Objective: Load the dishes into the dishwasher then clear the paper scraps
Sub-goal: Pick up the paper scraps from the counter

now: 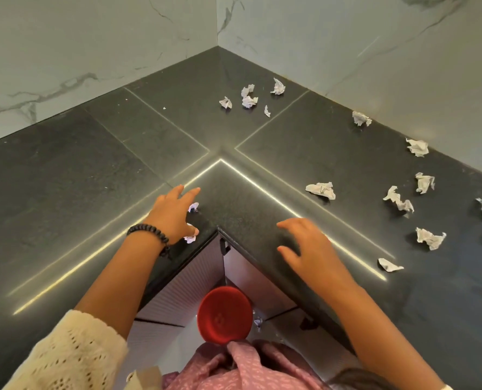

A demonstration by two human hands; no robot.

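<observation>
Several crumpled white paper scraps lie on the dark stone corner counter. One cluster sits near the back corner, and others are scattered along the right run. My left hand lies flat by the counter's inner corner with its fingers spread. It touches two small scraps, one under the fingers and one at the thumb by the edge. My right hand hovers over the right front edge with relaxed fingers, holding nothing. No dishes or dishwasher are in view.
A round red container stands on the floor below the counter's inner corner, with a small scrap beside it. White cabinet fronts run under the counter. Marble walls close off the back.
</observation>
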